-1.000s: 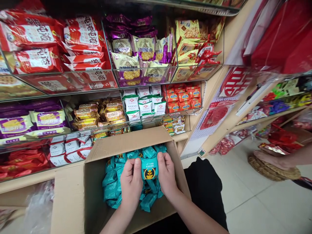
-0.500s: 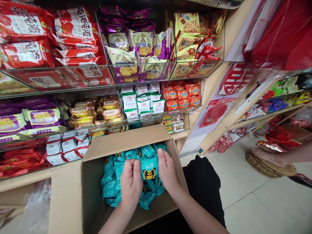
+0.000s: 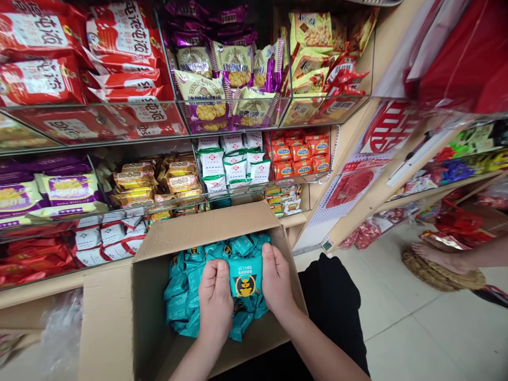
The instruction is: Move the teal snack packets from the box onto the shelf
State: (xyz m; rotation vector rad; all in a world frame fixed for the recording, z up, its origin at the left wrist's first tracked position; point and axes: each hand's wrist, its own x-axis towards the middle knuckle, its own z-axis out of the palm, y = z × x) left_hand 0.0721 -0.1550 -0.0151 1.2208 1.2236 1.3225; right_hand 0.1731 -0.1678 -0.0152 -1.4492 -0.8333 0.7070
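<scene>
A teal snack packet [image 3: 246, 278] with a yellow-and-black emblem is stretched between my two hands, above the open cardboard box [image 3: 159, 349]. My left hand [image 3: 216, 296] pinches its left end, thumb on top and fingers curled in. At the other end, my right hand [image 3: 278, 275] grips it the same way. Beneath and behind lie many more teal packets [image 3: 180, 291] of the same look, heaped inside the box. My hands hide part of that heap.
Shelves with clear fronts hold red packets [image 3: 35, 79], purple biscuit packs [image 3: 202, 100] and white-green packets [image 3: 236, 168] just beyond the box. A black-clothed knee [image 3: 329, 301] is beside the box. At right, another person's foot [image 3: 440, 258] rests on a woven mat [image 3: 420, 272].
The held packet now shows more of its front, its emblem facing me more fully. My right hand has shifted slightly right, while the left stays nearly in place.
</scene>
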